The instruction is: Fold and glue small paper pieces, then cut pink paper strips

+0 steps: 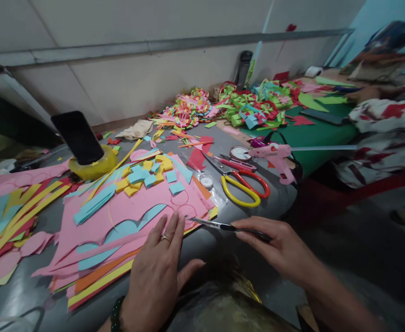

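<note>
My left hand (161, 267), with a ring on one finger, lies flat with spread fingers on the right part of a pink sheet (126, 214). That sheet tops a stack of coloured sheets. My right hand (274, 244) is closed around the handle of a slim craft knife (219, 225). The blade points left and its tip meets the pink sheet near a drawn circle, close to my left fingertips. Small blue and yellow squares (149, 175) and folded blue strips (95, 203) lie on the sheet.
Scissors (240, 196) and a pink glue gun (274, 154) lie beyond my right hand. A phone (78, 137) leans in a yellow tape roll (96, 168). Paper flowers (188, 108) sit by the wall. Another person's patterned sleeve (385, 133) is at right.
</note>
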The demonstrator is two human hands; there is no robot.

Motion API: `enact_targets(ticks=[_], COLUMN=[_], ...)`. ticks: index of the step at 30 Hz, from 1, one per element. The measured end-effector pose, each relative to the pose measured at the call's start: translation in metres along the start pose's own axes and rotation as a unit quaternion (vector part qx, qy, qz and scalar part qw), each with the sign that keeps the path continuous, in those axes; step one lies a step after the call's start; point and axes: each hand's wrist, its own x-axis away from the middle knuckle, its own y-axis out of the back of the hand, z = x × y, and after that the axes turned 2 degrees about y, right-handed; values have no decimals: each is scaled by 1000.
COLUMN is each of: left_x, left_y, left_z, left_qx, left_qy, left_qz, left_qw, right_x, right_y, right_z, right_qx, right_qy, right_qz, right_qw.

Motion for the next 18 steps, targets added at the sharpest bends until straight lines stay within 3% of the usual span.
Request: enact_targets(ticks=[6,18], left_x=[-9,4], left_y=[6,-5], left_z=[-8,-1], left_qx=[2,0], left_qy=[-21,-38], left_qz=[-8,-3], left_qw=[1000,999], right_x=[-2,-5], right_y=[1,-2], right_z=[-4,-5], right_qx=[10,12], right_qy=[-9,14], right_qz=[-21,-19], right_qw=[1000,1000])
